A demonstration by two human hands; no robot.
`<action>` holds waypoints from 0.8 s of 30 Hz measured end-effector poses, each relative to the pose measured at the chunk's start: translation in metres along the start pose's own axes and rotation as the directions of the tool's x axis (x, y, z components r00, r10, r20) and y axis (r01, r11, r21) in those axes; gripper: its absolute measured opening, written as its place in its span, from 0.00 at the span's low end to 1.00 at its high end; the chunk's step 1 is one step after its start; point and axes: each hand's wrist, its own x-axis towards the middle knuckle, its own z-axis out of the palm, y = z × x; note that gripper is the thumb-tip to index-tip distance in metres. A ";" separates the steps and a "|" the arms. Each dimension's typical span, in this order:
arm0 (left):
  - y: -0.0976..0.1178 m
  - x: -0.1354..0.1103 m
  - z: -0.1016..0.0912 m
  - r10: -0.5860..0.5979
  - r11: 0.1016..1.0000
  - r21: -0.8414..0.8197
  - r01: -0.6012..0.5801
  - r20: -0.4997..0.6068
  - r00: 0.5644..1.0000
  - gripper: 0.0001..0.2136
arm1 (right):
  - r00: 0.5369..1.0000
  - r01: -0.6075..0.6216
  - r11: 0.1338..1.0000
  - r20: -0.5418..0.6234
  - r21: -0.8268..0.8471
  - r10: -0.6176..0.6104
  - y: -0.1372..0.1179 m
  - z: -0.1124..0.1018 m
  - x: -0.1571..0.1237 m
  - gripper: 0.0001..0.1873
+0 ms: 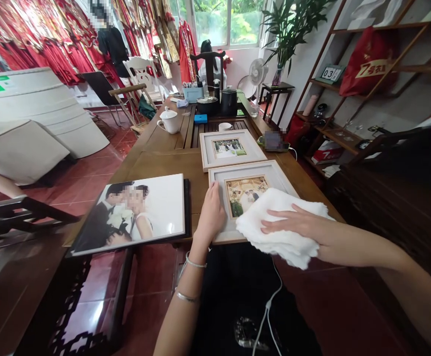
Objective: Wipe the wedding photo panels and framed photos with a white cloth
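Observation:
A white-framed photo [245,174] lies flat near the front edge of the wooden table [163,163]. My left hand [211,213] rests on the frame's left edge, fingers curled over it, holding it in place. My right hand [293,223] lies flat with fingers stretched out on a folded white cloth [280,237], pressing it onto the frame's right lower part. The cloth hides that corner of the frame.
A second white framed photo [231,147] lies just behind. A large wedding photo board [134,212] lies to the left, overhanging the table edge. Teapot [170,120], kettles [229,102] and a phone [275,143] stand farther back. Shelving stands at right, dark chairs at left.

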 end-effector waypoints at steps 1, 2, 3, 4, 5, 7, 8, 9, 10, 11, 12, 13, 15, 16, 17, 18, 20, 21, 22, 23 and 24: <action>0.000 0.000 0.000 0.003 1.000 -0.005 -0.003 0.005 1.000 0.30 | 0.999 0.003 1.000 0.036 0.026 -0.004 -0.001 -0.004 -0.005 0.32; 0.001 0.000 -0.001 0.006 1.000 -0.007 -0.006 0.012 1.000 0.30 | 0.997 0.000 0.999 0.071 0.049 -0.003 -0.002 -0.007 -0.007 0.30; 0.001 0.000 -0.001 0.007 1.000 -0.005 -0.007 0.018 1.000 0.30 | 0.996 -0.008 0.998 0.086 0.066 0.003 -0.002 -0.010 -0.008 0.28; 0.001 0.001 -0.001 0.007 1.000 0.001 -0.007 0.023 1.000 0.30 | 0.998 -0.019 0.997 0.065 0.073 0.014 0.000 -0.012 -0.006 0.27; 0.002 0.001 -0.001 0.004 1.000 0.009 -0.004 0.027 1.000 0.30 | 0.999 -0.027 0.998 0.031 0.062 0.025 0.003 -0.012 -0.002 0.26; 0.003 0.001 -0.001 -0.004 1.000 0.029 0.003 0.037 0.999 0.29 | 0.997 -0.052 0.998 -0.049 -0.018 0.052 0.014 -0.009 0.011 0.26; 0.004 0.001 -0.002 -0.008 0.999 0.037 0.007 0.041 0.999 0.29 | 0.994 -0.074 0.994 -0.086 -0.078 0.067 0.021 -0.006 0.020 0.27; 0.005 0.001 -0.002 -0.012 0.999 0.043 0.010 0.044 0.999 0.29 | 0.988 -0.103 0.984 -0.126 -0.147 0.084 0.029 -0.003 0.030 0.29; 0.005 0.002 -0.002 -0.015 0.999 0.046 0.013 0.046 0.999 0.29 | 0.980 -0.139 0.969 -0.166 -0.206 0.106 0.036 0.000 0.040 0.31; 0.006 0.002 -0.002 -0.019 0.999 0.046 0.017 0.048 0.999 0.29 | 0.970 -0.176 0.949 -0.209 -0.261 0.123 0.044 0.002 0.050 0.34; 0.006 0.002 -0.002 -0.024 0.999 0.044 0.021 0.049 0.999 0.29 | 0.957 -0.213 0.928 -0.255 -0.307 0.135 0.051 0.003 0.060 0.36; 0.007 0.002 -0.002 -0.027 0.999 0.039 0.025 0.050 0.998 0.28 | 0.944 -0.247 0.907 -0.296 -0.340 0.146 0.056 0.004 0.070 0.39; 0.006 0.002 -0.002 -0.023 1.000 0.021 0.022 0.044 0.999 0.28 | 0.912 -0.310 0.875 -0.376 -0.373 0.163 0.063 0.003 0.087 0.40; 0.005 0.002 -0.002 -0.015 1.000 0.009 0.015 0.036 0.999 0.28 | 0.894 -0.339 0.864 -0.412 -0.372 0.173 0.064 0.002 0.095 0.40; 0.004 0.001 -0.002 -0.004 1.000 -0.002 0.005 0.029 1.000 0.28 | 0.878 -0.364 0.857 -0.441 -0.365 0.185 0.065 0.001 0.102 0.39; 0.003 0.001 -0.001 0.007 1.000 -0.009 -0.007 0.023 1.000 0.28 | 0.866 -0.383 0.851 -0.460 -0.359 0.196 0.064 0.000 0.108 0.40; 0.001 0.002 -0.001 0.025 1.000 -0.002 -0.025 0.022 0.999 0.27 | 0.864 -0.399 0.843 -0.457 -0.361 0.213 0.062 -0.001 0.119 0.41; 0.001 0.002 0.000 0.029 1.000 0.008 -0.029 0.024 0.999 0.27 | 0.877 -0.389 0.842 -0.431 -0.373 0.214 0.061 0.000 0.123 0.42; 0.000 0.002 0.000 0.030 0.999 0.019 -0.031 0.025 0.999 0.26 | 0.896 -0.364 0.847 -0.394 -0.388 0.205 0.060 0.000 0.126 0.43; 0.000 0.002 0.000 0.031 0.999 0.026 -0.031 0.024 0.999 0.26 | 0.919 -0.324 0.857 -0.348 -0.402 0.184 0.059 0.000 0.128 0.44; 0.000 0.002 0.001 0.032 0.999 0.030 -0.032 0.019 0.999 0.26 | 0.944 -0.268 0.871 -0.295 -0.411 0.151 0.058 0.001 0.130 0.44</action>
